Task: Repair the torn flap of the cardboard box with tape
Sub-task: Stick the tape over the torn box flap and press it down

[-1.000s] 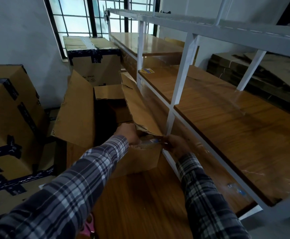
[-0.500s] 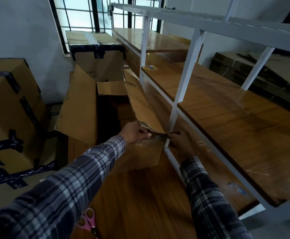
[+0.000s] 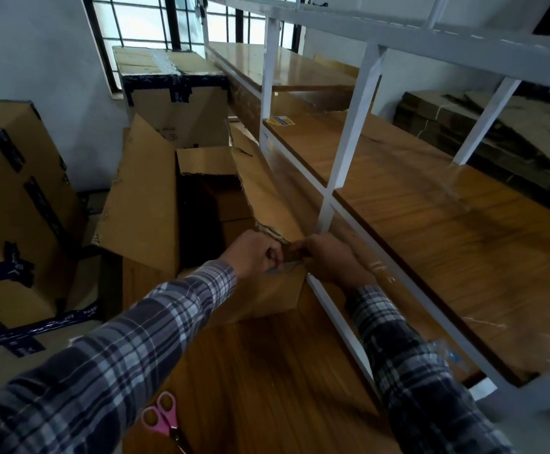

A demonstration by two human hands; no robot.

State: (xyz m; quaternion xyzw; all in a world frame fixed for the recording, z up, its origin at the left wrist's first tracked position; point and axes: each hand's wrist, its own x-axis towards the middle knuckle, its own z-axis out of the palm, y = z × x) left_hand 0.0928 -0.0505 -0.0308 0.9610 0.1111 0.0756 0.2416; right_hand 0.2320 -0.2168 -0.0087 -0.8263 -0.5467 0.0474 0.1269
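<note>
Brown cardboard box (image 3: 260,296) with open top sits on the wooden tabletop (image 3: 267,371), pushed against the white metal shelf frame (image 3: 349,152). Its torn right flap (image 3: 267,191) stands up, ragged along the lower edge, leaning toward the frame. Left flap (image 3: 142,204) is folded outward, far flap (image 3: 206,160) is tipped inward over the dark interior.

Left hand (image 3: 254,253), fingers curled, pinches a strip of clear tape (image 3: 283,268) at the box's near right corner, just below the torn end of the flap. Right hand (image 3: 329,257) is at the same corner, fingers curled toward the flap's torn end and the tape; whether it grips flap, tape or both, cannot tell. The two hands almost touch. Both arms in plaid sleeves.

Pink-handled scissors (image 3: 162,417) lie on the tabletop near the bottom edge, well apart from the box. Taped cardboard boxes with dark blue tape (image 3: 15,204) are stacked at left; another taped box (image 3: 172,93) stands behind, under the barred window (image 3: 142,18). Wooden shelf boards (image 3: 430,224) fill the frame at right, with flattened cardboard (image 3: 496,126) piled beyond.
</note>
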